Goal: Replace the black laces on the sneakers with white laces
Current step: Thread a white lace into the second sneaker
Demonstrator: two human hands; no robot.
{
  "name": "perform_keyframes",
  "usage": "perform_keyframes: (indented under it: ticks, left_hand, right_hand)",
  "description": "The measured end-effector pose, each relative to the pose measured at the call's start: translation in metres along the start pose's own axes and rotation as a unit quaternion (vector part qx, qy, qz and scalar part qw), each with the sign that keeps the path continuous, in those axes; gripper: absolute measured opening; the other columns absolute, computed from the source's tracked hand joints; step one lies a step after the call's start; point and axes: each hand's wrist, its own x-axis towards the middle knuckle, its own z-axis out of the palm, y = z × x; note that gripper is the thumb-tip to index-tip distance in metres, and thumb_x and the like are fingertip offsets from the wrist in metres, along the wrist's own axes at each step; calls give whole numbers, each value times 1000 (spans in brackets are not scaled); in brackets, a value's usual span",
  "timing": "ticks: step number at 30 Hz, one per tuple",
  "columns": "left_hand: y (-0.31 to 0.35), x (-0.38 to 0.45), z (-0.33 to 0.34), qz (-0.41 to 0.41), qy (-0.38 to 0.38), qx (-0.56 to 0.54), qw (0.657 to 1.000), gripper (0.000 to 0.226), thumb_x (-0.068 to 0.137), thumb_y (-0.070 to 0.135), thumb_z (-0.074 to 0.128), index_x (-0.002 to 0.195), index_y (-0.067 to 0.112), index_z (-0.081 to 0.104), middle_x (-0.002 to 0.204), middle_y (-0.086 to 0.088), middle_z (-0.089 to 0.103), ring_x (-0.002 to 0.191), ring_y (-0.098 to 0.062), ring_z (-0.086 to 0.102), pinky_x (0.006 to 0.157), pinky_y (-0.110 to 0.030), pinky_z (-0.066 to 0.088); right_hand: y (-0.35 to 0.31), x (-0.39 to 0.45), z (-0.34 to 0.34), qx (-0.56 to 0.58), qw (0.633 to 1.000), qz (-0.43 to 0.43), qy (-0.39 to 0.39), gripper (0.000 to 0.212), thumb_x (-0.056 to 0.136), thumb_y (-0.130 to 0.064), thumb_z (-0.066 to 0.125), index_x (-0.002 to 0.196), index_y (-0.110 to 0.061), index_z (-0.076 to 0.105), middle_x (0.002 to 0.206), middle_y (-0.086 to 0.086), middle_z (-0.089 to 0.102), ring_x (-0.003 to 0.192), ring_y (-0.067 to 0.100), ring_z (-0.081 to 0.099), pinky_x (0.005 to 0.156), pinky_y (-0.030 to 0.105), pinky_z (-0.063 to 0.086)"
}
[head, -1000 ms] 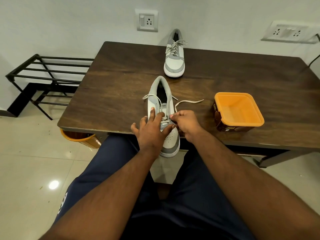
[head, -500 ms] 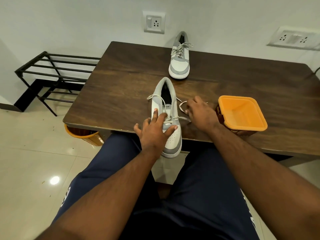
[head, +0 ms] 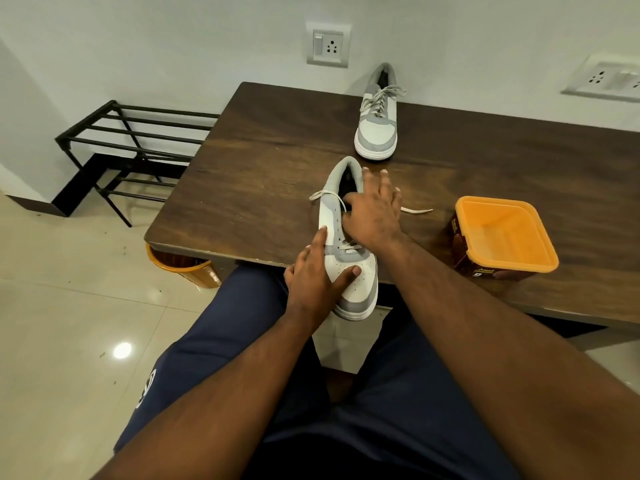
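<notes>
Head view: near sneaker (head: 349, 271) lies at the table's (head: 263, 174) front edge, toe hanging over it. Left hand (head: 313, 282) grips the toe, thumb across the top. Right hand (head: 374, 211) rests on the tongue, fingers spread, over the white lace (head: 417, 211). Second sneaker (head: 377, 128) sits farther back, laced. Orange tub (head: 502, 233) right of the near sneaker.

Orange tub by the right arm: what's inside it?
The orange tub shows only its bare orange inner surface. The right hand lies over the near sneaker, not the tub.
</notes>
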Motion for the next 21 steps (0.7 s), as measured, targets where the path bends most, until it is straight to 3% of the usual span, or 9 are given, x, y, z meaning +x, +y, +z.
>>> perform_keyframes:
  ticks: [3, 6, 10, 11, 13, 15, 16, 19, 21]
  left_hand:
    - [-2, 1, 0, -3, 2, -7, 1000, 97, 77, 66, 65, 152, 35, 11, 152, 11, 37, 140, -13, 32, 110, -45, 21]
    - [-3, -1, -3, 12, 12, -23, 1000, 107, 75, 69, 64, 153, 37, -2, 153, 18, 35, 140, -9, 32, 109, -44, 22]
    - [1, -7, -5, 41, 33, -25, 998, 99, 73, 73, 48, 145, 52, -18, 147, 17, 42, 131, -6, 40, 106, -41, 23]
    - [2, -7, -4, 55, 39, -18, 998, 93, 76, 70, 47, 145, 54, -12, 144, 15, 45, 128, -5, 40, 102, -38, 23]
    - [-2, -4, -1, 88, 59, -14, 994, 72, 84, 54, 57, 148, 47, 24, 140, 11, 51, 127, -9, 44, 96, -36, 23]
    - [-8, 0, 2, 117, 94, -13, 989, 47, 86, 44, 59, 131, 31, 58, 128, 3, 62, 118, -20, 56, 95, -41, 34]
    - [-11, 3, 2, 123, 119, -13, 985, 40, 86, 44, 58, 121, 24, 66, 115, 1, 69, 107, -23, 63, 93, -46, 42]
    - [-21, 10, -6, 116, 175, -10, 978, 34, 90, 45, 56, 106, 20, 72, 88, 0, 72, 85, -24, 67, 78, -48, 51]
    - [-25, 11, -12, 111, 188, -31, 975, 27, 92, 39, 59, 105, 19, 72, 88, 1, 72, 85, -21, 66, 77, -45, 52]
  right_hand:
    - [-3, -3, -2, 102, 994, 26, -19, 16, 93, -24, 55, 101, -26, 69, 160, 1, 17, 149, 32, 0, 118, 55, 7]
    - [-4, -36, -14, 295, 954, 54, -5, 5, 91, -28, 61, 87, -25, 63, 158, -4, 24, 149, 22, 4, 117, 50, 12]
    - [4, -113, 2, 396, 918, -3, -22, 13, 81, -46, 67, 75, -35, 63, 150, -9, 40, 145, 14, 21, 117, 50, 22]
    - [9, -127, 8, 406, 913, 2, -24, 14, 78, -51, 66, 74, -37, 64, 148, -11, 41, 144, 13, 24, 116, 50, 24]
    - [15, -140, 13, 442, 897, 28, -10, 11, 80, -42, 70, 74, -35, 66, 140, -15, 46, 139, 10, 35, 112, 45, 33]
    - [21, -138, 9, 507, 856, 90, 46, 16, 86, -22, 70, 72, -27, 66, 131, -16, 53, 123, 5, 51, 100, 34, 44]
    - [25, -134, 6, 537, 829, 131, 88, 19, 88, -17, 68, 72, -26, 66, 128, -13, 56, 117, 5, 55, 97, 32, 46]
    - [41, -114, 0, 582, 747, 248, 204, 20, 88, -14, 69, 74, -28, 66, 121, 3, 63, 111, 14, 60, 102, 40, 47]
    - [49, -103, -1, 551, 757, 277, 215, 10, 86, -20, 71, 83, -28, 67, 124, 6, 60, 110, 18, 58, 102, 45, 47]
